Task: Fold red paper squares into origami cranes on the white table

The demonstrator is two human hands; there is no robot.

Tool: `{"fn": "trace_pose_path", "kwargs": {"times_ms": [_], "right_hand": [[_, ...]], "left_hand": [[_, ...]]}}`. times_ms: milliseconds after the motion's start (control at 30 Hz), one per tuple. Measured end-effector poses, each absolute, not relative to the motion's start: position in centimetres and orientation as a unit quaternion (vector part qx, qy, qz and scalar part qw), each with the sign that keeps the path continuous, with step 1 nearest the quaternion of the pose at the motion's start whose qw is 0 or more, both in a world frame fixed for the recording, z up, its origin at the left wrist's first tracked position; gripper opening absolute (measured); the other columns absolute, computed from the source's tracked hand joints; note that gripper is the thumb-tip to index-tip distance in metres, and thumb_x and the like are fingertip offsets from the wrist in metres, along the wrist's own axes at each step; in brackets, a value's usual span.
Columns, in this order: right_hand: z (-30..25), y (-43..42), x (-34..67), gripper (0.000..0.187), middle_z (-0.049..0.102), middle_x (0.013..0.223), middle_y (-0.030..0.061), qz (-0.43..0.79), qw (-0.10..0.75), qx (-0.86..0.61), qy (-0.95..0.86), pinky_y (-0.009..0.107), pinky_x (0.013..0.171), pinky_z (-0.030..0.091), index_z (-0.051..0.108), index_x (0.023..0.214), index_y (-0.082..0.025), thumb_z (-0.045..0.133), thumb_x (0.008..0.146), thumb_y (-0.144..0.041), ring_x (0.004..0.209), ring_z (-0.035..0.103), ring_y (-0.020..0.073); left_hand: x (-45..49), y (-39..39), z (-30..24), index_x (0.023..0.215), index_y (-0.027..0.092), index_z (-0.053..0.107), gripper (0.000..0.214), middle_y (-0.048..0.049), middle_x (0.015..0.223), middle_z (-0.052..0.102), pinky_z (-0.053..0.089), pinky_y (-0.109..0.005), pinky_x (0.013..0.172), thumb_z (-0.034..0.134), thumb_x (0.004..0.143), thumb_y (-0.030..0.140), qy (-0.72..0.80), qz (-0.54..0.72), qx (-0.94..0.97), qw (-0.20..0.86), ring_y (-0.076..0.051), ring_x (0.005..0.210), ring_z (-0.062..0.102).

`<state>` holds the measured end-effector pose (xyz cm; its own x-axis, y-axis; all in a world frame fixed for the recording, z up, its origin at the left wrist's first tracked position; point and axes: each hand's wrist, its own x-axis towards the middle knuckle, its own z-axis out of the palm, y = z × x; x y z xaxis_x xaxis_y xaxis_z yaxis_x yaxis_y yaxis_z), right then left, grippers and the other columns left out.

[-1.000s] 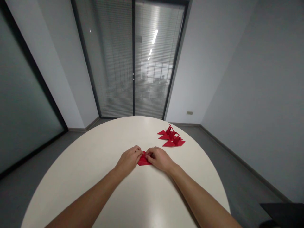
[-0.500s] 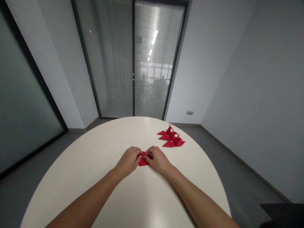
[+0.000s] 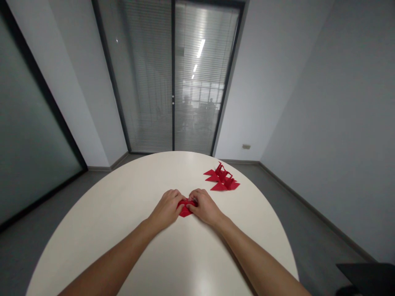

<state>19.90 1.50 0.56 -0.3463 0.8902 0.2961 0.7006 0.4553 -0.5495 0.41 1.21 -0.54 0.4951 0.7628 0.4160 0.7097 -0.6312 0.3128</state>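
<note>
A small piece of folded red paper (image 3: 185,210) lies low over the table between my hands. My left hand (image 3: 169,205) pinches its left side, with the thumb toward me and the fingers behind. On the right side my right hand (image 3: 202,205) grips it in the same way, its fingertips close to the left ones. The fingers cover much of the paper, so its exact folds are hard to make out. Beyond my right hand stand several red origami cranes (image 3: 222,179), grouped close together with wings spread.
The round cream table (image 3: 123,222) fills the foreground, its curved edge dropping to a grey floor. Behind it is a glass partition (image 3: 197,123) with blinds. A dark object (image 3: 370,277), perhaps a chair, is at the lower right.
The red paper has shifted shape between my fingers, and its near edge now comes to a point toward me. Both hands stay in almost the same place.
</note>
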Motion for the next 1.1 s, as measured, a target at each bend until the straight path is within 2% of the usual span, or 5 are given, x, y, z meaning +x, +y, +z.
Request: {"fn": "trace_pose_path", "kwargs": {"times_ms": [267,433,567,933,1100], "right_hand": [[1.2,1.2,20.0,0.006,0.066,0.083,0.0024,0.196,0.316,-0.448,-0.813,0.031,0.077,0.044,0.066,0.083,-0.02,0.07,0.081,-0.023,0.084,0.059,0.0197],[0.9,1.6,21.0,0.032,0.068,0.107,0.0069,0.356,0.399,-0.48,-0.695,0.033,0.075,0.05,0.06,0.11,-0.021,0.065,0.088,-0.043,0.084,0.066,0.019],[1.0,2.0,21.6,0.047,0.071,0.096,0.0059,0.45,0.381,-0.456,-0.667,0.032,0.071,0.05,0.058,0.118,-0.019,0.073,0.081,-0.045,0.079,0.066,0.0195],[0.5,2.3,21.1,0.024,0.068,0.077,-0.0001,0.465,0.37,-0.426,-0.682,0.026,0.06,0.042,0.066,0.093,-0.016,0.074,0.073,-0.027,0.064,0.057,0.0139],[0.9,1.8,20.8,0.015,0.071,0.086,0.0017,0.374,0.381,-0.425,-0.731,0.028,0.07,0.047,0.068,0.095,-0.018,0.064,0.08,-0.02,0.077,0.062,0.0167]], "left_hand": [[0.3,0.8,-0.1,0.092,0.02,0.063,0.012,-0.0032,0.095,0.066,0.045,-0.038,0.085,0.057,0.091,0.01,0.423,0.268,0.865,-0.027,-0.022,0.092,0.057],[-0.1,0.7,0.2,0.092,0.021,0.064,0.013,-0.0034,0.097,0.067,0.044,-0.038,0.085,0.056,0.091,0.01,0.41,0.307,0.855,-0.081,-0.023,0.094,0.057],[-0.2,0.5,0.4,0.091,0.02,0.064,0.013,-0.0037,0.097,0.066,0.044,-0.037,0.083,0.056,0.091,0.009,0.382,0.32,0.86,-0.106,-0.022,0.092,0.056],[0.1,0.5,0.4,0.092,0.019,0.063,0.011,-0.0059,0.098,0.066,0.045,-0.037,0.081,0.054,0.094,0.013,0.376,0.243,0.884,-0.131,-0.023,0.092,0.057],[0.2,0.2,0.7,0.098,0.02,0.064,0.012,-0.0059,0.099,0.067,0.044,-0.038,0.082,0.053,0.097,0.017,0.36,0.215,0.899,-0.125,-0.023,0.091,0.058]]}}
